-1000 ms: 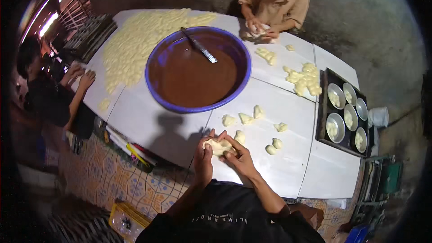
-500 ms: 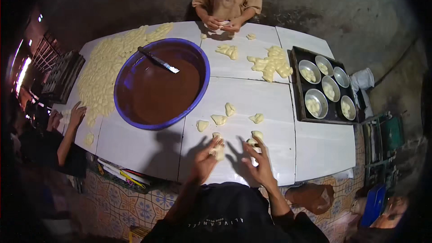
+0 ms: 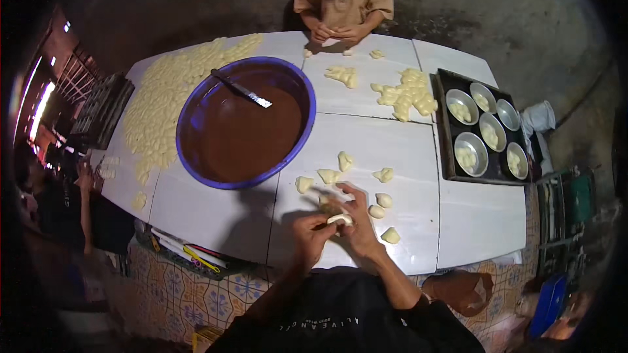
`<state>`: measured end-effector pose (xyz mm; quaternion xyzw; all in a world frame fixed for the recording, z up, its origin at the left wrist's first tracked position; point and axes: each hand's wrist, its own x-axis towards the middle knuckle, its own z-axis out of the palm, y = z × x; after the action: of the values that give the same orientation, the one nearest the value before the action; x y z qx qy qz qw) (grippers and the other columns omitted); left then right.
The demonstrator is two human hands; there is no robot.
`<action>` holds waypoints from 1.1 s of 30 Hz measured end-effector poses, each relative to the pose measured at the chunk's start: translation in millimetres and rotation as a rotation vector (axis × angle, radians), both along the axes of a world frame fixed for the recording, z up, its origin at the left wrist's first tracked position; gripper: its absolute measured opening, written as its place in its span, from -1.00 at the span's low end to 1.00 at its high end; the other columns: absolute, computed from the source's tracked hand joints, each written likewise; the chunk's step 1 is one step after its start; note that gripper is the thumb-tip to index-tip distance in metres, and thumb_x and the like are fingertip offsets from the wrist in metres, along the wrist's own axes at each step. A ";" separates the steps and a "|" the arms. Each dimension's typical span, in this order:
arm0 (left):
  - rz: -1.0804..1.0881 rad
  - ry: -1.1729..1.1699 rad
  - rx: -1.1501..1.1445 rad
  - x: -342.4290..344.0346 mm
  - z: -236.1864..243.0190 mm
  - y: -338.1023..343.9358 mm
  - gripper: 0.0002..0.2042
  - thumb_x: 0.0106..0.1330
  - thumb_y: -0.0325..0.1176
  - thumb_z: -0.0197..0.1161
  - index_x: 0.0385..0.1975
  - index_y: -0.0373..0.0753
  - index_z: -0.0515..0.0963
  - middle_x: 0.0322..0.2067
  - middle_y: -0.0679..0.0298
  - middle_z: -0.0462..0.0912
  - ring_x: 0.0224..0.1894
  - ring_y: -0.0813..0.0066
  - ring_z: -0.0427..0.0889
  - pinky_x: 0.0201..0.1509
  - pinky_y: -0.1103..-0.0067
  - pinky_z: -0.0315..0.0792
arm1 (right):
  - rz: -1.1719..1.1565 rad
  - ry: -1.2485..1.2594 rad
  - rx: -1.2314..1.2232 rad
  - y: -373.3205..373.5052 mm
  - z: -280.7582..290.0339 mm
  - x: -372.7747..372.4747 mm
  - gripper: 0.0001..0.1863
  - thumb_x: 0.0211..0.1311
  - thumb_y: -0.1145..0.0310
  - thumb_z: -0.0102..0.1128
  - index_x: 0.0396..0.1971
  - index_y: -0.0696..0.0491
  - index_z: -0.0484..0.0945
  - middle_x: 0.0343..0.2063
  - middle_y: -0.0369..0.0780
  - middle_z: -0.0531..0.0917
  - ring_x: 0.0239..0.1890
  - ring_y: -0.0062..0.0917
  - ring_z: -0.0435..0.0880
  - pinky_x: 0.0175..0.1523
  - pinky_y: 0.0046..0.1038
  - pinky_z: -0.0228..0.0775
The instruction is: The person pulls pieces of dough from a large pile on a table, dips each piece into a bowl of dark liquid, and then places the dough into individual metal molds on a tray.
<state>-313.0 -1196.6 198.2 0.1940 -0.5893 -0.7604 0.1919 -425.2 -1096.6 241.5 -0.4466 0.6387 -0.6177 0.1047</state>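
Note:
A small flattened piece of pale dough (image 3: 339, 219) is held above the near edge of the white table. My left hand (image 3: 309, 236) pinches it from one side. My right hand (image 3: 358, 225) grips its other side, with some upper fingers raised and slightly blurred. Beyond my hands lie loose dough lumps: one (image 3: 304, 184) at the left, another (image 3: 329, 176) beside it, and a third (image 3: 345, 161) farther off. To the right of my right hand, rounded dough balls (image 3: 384, 201) and a dough lump (image 3: 390, 235) rest on the tabletop. My fingers partly cover another lump.
A blue basin (image 3: 310, 124) of brown mixture, with a brush (image 3: 242, 88) in it, stands left. Many dough pieces (image 3: 154, 111) spread behind it. At right, a dark tray (image 3: 451, 171) carries round tins. A person (image 3: 343, 0) works dough opposite; another (image 3: 72, 202) is at left.
My right hand has moved left from the dough at the right to join my left hand. Both now hold one lifted dough piece. The view has shifted slightly.

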 end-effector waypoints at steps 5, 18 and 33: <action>-0.064 0.069 0.687 -20.6 39.3 -0.2 -0.21 0.19 0.08 0.27 0.23 -0.44 0.21 0.16 -0.09 0.36 0.18 0.21 0.41 0.27 0.36 0.29 | 0.258 -0.656 -0.062 -11.0 -24.1 3.8 -0.01 0.01 -0.29 0.26 0.29 0.08 0.16 0.22 -0.14 0.29 0.20 -0.32 0.33 0.25 -0.23 0.21; -0.061 -0.840 -0.508 -106.6 55.4 -200.2 -0.57 0.47 -0.08 -0.11 -0.16 -0.37 0.55 -0.56 0.02 0.58 -0.29 0.21 0.61 -0.12 0.43 0.43 | 0.334 -0.698 -0.163 -9.4 -85.3 -23.9 -0.10 0.30 0.07 0.12 0.44 -0.04 -0.24 0.35 -0.10 0.10 0.26 -0.38 0.24 0.29 -0.31 0.19; 0.210 -0.306 0.315 -57.1 52.7 -13.3 -0.28 0.47 0.18 -0.39 0.29 -0.41 0.20 0.17 0.10 0.38 0.27 0.38 0.27 0.30 0.54 0.16 | -0.220 -1.080 0.004 -11.7 -51.9 -10.4 -0.76 0.30 0.43 0.15 -0.10 0.24 0.54 -0.29 -0.24 0.60 -0.31 -0.59 0.57 -0.13 -0.67 0.42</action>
<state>-370.1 -1209.9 250.9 0.3946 -0.4622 -0.7806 0.1461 -435.6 -1108.3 189.6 0.0033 0.5382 -0.7652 0.3532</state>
